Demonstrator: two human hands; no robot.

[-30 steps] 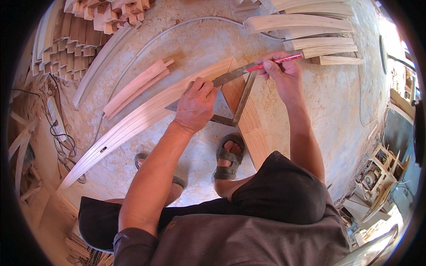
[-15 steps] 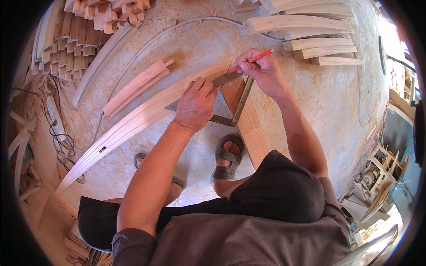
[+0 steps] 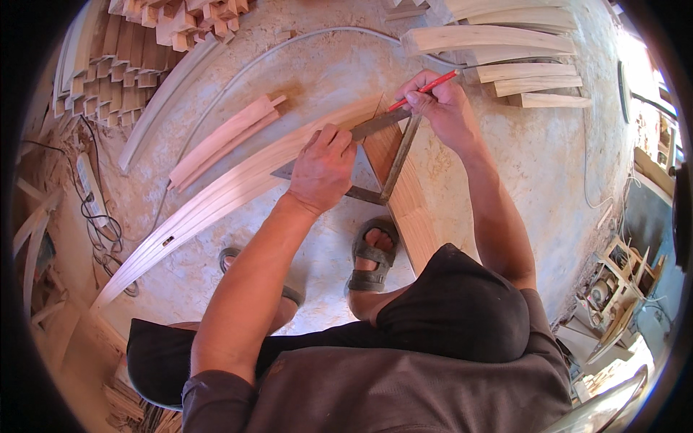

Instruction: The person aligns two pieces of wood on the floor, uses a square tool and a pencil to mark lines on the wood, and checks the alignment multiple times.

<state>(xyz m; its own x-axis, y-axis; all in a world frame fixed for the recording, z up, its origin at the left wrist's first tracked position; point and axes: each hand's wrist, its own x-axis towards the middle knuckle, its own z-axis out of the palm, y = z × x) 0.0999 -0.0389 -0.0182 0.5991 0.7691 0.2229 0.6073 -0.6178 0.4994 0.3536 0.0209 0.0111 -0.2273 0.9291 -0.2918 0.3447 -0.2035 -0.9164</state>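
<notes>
A long, curved, pale wooden piece (image 3: 216, 191) sweeps from lower left up to the centre, where its end meets a straight plank (image 3: 411, 209) running down toward my knee. A dark metal angled frame (image 3: 393, 169), like a carpenter's square, lies across both pieces. My left hand (image 3: 325, 166) is closed over the frame's upper bar, fingers curled, pressing it on the curved piece. In my right hand (image 3: 437, 101) a red pencil (image 3: 433, 81) is pinched. Its tip is close to the bar's right end, at the joint; whether it touches the wood I cannot tell.
Two short pinkish curved pieces (image 3: 224, 141) lie beyond the long one. Stacked timber (image 3: 119, 72) stands at the far left, curved blanks (image 3: 491, 40) at the far right. A grey cable (image 3: 289, 40) arcs across the floor. A power strip (image 3: 90, 184) sits left. My sandalled foot (image 3: 374, 252) is below the frame.
My right hand has shifted slightly right and up with the pencil, whose tip moved right along the bar toward its end. My left hand stays on the frame, nearly still.
</notes>
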